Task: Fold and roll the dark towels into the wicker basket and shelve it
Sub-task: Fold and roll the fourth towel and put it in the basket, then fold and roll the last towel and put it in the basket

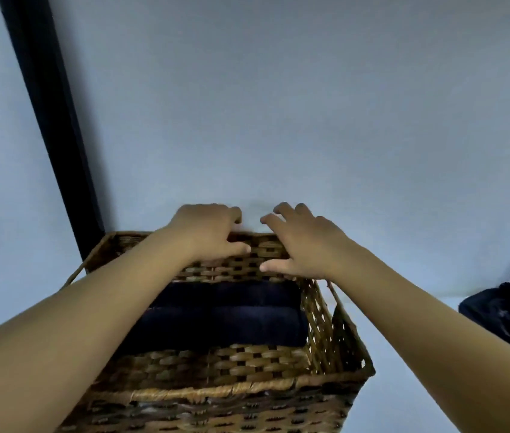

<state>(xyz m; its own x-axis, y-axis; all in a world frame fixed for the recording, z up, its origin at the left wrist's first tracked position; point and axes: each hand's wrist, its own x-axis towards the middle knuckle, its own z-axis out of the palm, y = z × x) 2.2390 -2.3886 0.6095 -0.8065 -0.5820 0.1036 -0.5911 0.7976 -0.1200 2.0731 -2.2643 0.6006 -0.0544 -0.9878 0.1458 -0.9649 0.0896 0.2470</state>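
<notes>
The brown wicker basket (222, 364) stands on a white shelf surface against a pale wall. Two rolled dark navy towels (225, 323) lie side by side inside it, partly hidden by my left forearm. My left hand (206, 232) grips the basket's far rim, fingers curled over the back edge and thumb on the inner wall. My right hand (300, 242) is at the same rim just to the right, its fingers spread and fairly straight above the edge and its thumb against the inner weave.
A black upright post (50, 120) runs along the left, close to the basket's far left corner. A dark bundle of cloth (506, 317) lies on the white surface (403, 354) to the right. A thin handle loop sticks out from each side of the basket.
</notes>
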